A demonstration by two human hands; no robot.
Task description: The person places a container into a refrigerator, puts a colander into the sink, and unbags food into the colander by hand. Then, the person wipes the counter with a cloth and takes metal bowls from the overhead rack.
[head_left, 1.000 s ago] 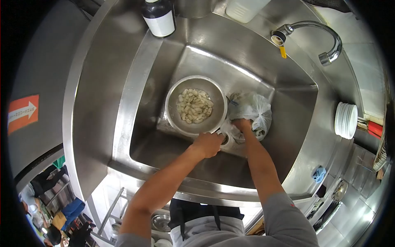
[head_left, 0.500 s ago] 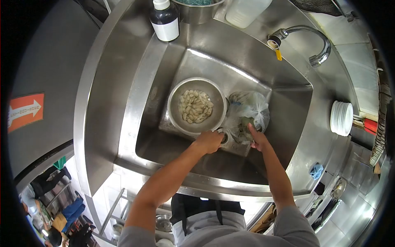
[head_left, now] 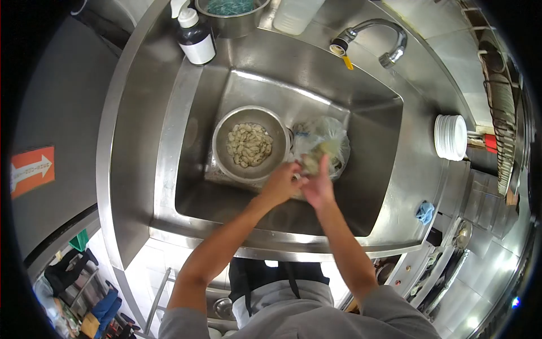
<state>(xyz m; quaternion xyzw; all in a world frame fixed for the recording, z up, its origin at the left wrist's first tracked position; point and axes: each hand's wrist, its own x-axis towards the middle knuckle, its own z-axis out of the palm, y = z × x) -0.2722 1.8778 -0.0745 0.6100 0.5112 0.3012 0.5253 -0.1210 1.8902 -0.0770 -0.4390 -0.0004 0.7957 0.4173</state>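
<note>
A steel bowl (head_left: 222,161) stands in the sink (head_left: 367,169), holding a heap of pale grey pieces that look like peeled shrimp (head_left: 249,145). Right of it lies a clear plastic bag (head_left: 330,133) with greyish-green contents that I cannot name. My left hand (head_left: 280,185) is by the bowl's near right rim, its fingers bent together around something too small to make out. Touching or almost touching it, my right hand (head_left: 320,185) is at the near side of the bag with the thumb raised; motion smears its fingers, and its grip does not show.
Along the back ledge stand a pump bottle (head_left: 199,50), a steel pot (head_left: 234,25) with green scouring material and a pale plastic container (head_left: 296,14). A faucet (head_left: 389,39) rises at the back right. Stacked white plates (head_left: 450,137) and a blue cloth (head_left: 424,212) lie right.
My right hand has moved left from the bag to meet my left hand. The camera view has shifted, so the sink and its contents appear farther left.
</note>
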